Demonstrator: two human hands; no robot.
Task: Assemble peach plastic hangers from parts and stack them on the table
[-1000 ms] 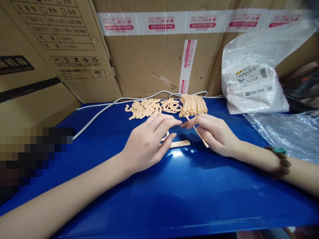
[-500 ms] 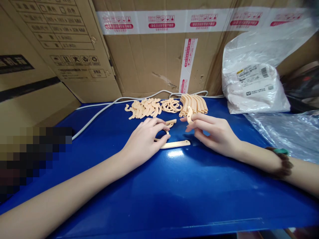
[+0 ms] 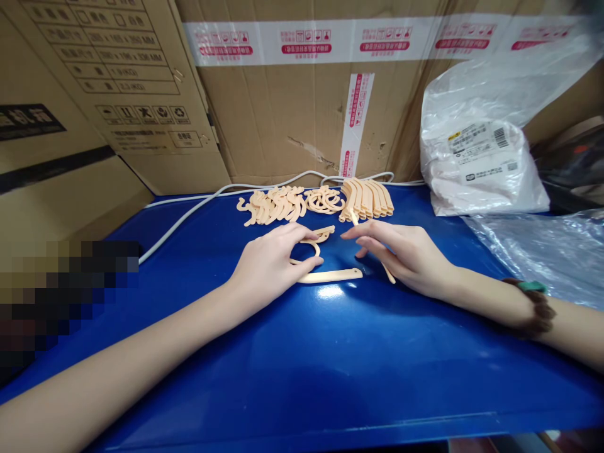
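i have the left hand curved over the ring, whether gripping i cannot tell; right of the ring, the right hand pinches a slim piece; before the ring lies a strip.

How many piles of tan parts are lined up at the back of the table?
3: wavy pieces on the left, ring-like pieces in the middle, long curved pieces on the right. Anything behind the white bag is hidden.
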